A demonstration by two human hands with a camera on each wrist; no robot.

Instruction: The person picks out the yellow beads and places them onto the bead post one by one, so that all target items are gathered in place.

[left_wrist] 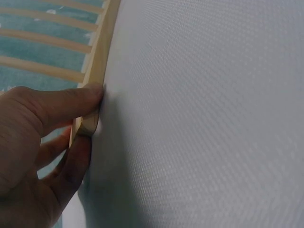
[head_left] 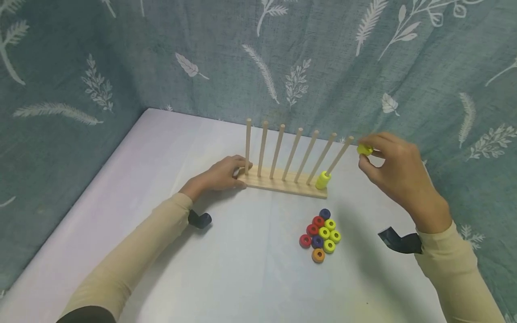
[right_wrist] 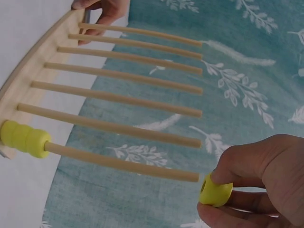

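A wooden rack (head_left: pixel 282 183) with several upright pegs stands on the table. My left hand (head_left: pixel 223 174) grips its left end, thumb at the front edge and fingers around the end, as the left wrist view shows. Yellow beads (right_wrist: pixel 24 138) are stacked at the base of the rightmost peg (right_wrist: pixel 123 162). My right hand (head_left: pixel 397 172) pinches another yellow bead (right_wrist: pixel 216 191) between thumb and fingers. That bead is beside the peg's tip, its hole facing the peg in the right wrist view, with a small gap between them.
On the white table (head_left: pixel 226 269), in front of the rack's right end, lies a cluster of loose beads: several yellow ones (head_left: pixel 324 232), red ones (head_left: pixel 313 229), two dark blue ones (head_left: pixel 325 214) and an orange one (head_left: pixel 318 255). A patterned green curtain (head_left: pixel 226 58) hangs behind.
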